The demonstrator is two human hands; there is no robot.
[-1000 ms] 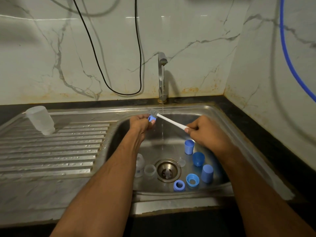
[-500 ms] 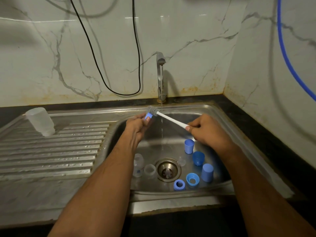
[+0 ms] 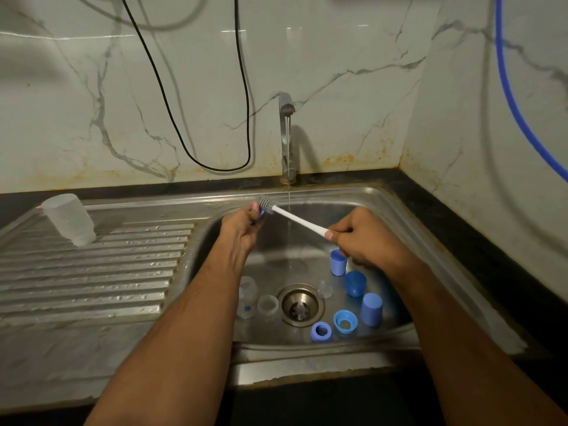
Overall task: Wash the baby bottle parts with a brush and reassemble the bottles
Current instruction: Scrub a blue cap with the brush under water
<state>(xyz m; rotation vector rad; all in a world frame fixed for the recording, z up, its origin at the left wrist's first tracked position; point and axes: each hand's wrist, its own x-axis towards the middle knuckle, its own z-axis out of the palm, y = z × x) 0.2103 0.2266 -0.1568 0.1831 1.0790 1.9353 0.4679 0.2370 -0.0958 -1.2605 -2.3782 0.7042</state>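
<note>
Brush point(image 3: 295, 219) head now sits higher against the small blue part point(image 3: 261, 214) than a second ago. Right hand point(image 3: 365, 241) grasps the handle; left hand point(image 3: 242, 224) pinches the part beside the tap stream point(image 3: 289, 210). Scrubbing continues; remaining parts wait in the sink point(image 3: 399, 216).

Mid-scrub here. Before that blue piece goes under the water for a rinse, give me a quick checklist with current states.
1. Tap running: ok, a thin stream falls into the sink.
2. Left hand holds the small blue part: ok, pinched at the fingertips.
3. Right hand grips the brush handle: ok.
4. Brush head against the part: ok.
5. Part under the stream: not ok, it sits left of it.
6. Part clean: cannot tell, mostly hidden.
</note>
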